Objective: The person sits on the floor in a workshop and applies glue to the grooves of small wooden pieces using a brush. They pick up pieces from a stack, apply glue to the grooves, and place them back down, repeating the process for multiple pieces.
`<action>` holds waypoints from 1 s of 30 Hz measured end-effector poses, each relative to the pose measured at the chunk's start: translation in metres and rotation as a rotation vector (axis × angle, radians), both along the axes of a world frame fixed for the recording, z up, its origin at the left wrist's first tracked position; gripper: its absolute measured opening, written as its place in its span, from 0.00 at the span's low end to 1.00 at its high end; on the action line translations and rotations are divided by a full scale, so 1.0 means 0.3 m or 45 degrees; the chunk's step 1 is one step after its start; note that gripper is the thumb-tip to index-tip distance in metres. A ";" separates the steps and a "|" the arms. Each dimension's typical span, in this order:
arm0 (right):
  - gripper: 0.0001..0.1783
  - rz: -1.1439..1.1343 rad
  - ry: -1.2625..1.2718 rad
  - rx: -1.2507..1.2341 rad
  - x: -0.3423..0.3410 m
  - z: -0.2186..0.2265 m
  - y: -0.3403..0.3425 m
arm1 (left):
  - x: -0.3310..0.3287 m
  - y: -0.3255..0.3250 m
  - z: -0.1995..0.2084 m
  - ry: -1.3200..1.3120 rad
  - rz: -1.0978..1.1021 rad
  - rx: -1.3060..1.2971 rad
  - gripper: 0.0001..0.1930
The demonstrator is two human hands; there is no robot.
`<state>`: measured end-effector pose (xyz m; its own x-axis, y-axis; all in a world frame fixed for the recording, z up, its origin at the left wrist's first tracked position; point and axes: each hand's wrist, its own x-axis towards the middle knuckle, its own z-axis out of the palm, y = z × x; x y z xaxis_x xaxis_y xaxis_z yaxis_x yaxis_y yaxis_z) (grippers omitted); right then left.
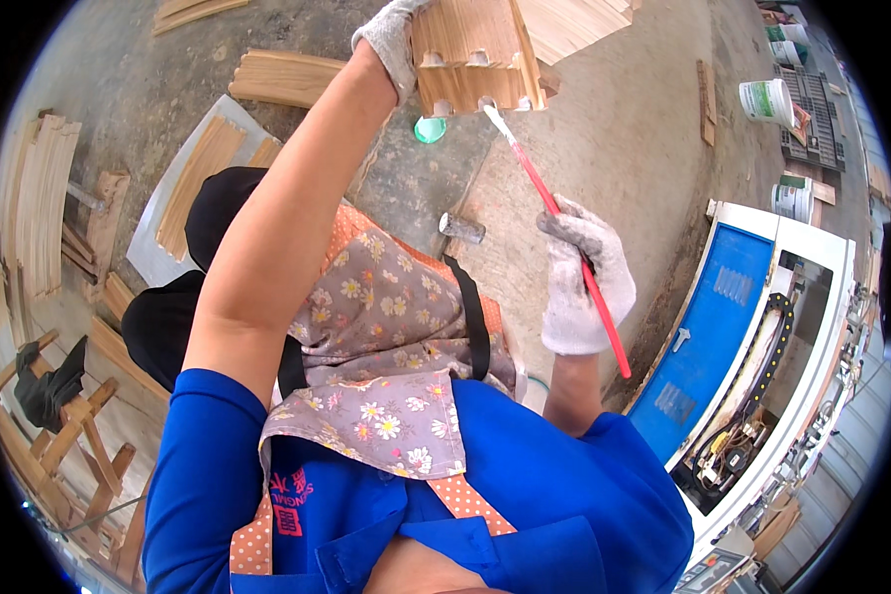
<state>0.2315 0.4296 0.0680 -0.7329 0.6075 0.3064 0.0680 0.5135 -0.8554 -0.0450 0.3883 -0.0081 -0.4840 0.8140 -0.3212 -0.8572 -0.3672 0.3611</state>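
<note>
At the top edge, my left hand [390, 45], in a grey-white work glove, grips the left side of some stacked wooden boards [473, 38]. Its fingertips are partly out of the picture. Along the boards' near ends run several rounded notches with whitish material in them. My right hand [589, 272], in a smudged white glove, is closed round a slim red-handled brush [531, 170]. White stuff coats the brush's tip, which touches a notch in the lowest visible edge. Below the boards on the floor sits a small green container [430, 130] with pale contents.
A short grey cylinder [462, 228] lies on the concrete floor. Wooden planks [40, 203] are stacked at left, near a wooden frame [79, 436]. To the right stands a blue-and-white machine cabinet [705, 322] with exposed cables; white buckets [766, 102] stand beyond it.
</note>
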 end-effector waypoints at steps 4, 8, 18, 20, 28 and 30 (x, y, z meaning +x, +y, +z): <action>0.08 0.058 -0.068 0.157 -0.014 -0.026 -0.002 | -0.002 0.004 0.004 -0.024 -0.015 -0.032 0.26; 0.08 0.011 -0.050 0.151 0.003 -0.017 -0.008 | -0.004 0.000 -0.010 -0.021 -0.032 0.005 0.26; 0.07 -0.283 0.132 -0.732 0.008 -0.187 0.222 | 0.016 -0.044 0.069 0.018 -0.025 -0.118 0.24; 0.09 -0.343 -0.005 -0.986 -0.049 -0.340 0.275 | 0.008 -0.047 0.059 -0.004 -0.070 -0.084 0.23; 0.09 -0.498 -0.325 -1.422 -0.347 -0.960 0.324 | -0.001 -0.048 0.037 0.011 -0.025 -0.088 0.23; 0.07 -0.545 -0.376 -1.384 -0.408 -1.016 0.298 | 0.005 -0.056 0.033 -0.003 -0.012 -0.060 0.24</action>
<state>0.1092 0.5190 -0.2368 -0.3647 0.6549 -0.6619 0.3228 -0.5779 -0.7496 -0.0434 0.3715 0.0018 -0.4758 0.8022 -0.3607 -0.8614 -0.3419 0.3757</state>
